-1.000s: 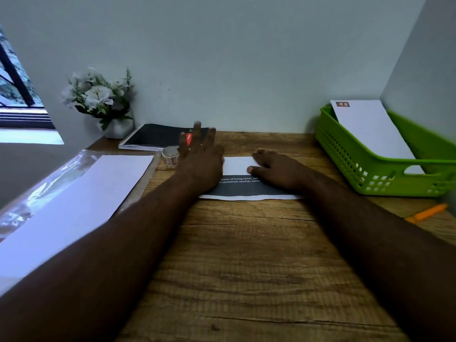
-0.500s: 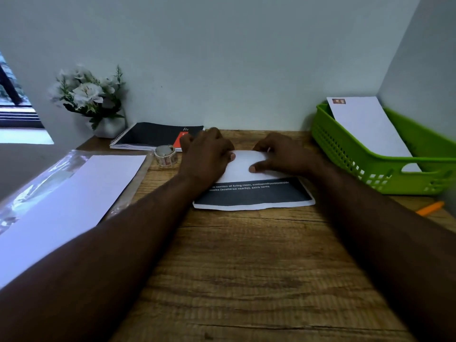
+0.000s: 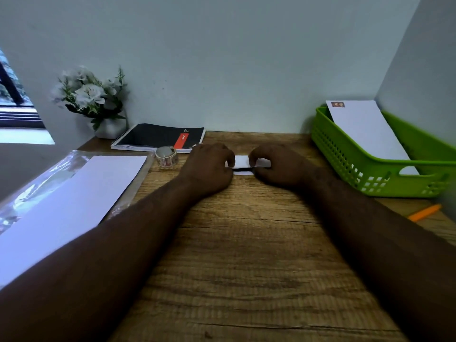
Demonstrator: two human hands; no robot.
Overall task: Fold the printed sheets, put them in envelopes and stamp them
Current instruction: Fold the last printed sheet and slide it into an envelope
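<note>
Folded printed sheet (image 3: 241, 162), lying at the far centre of the wooden desk (image 3: 246, 255), pinched along its top layer by the left hand (image 3: 209, 166) and right hand (image 3: 278, 166), fingers of both curled onto the paper. For a clean fold, the edges should probably be squared before the crease is pressed flat. Roll of stamps (image 3: 167, 157) just left of the left hand; blank envelopes (image 3: 74, 193) further left; stamped envelope (image 3: 365, 129) in the green basket (image 3: 345, 164) at right.
</note>
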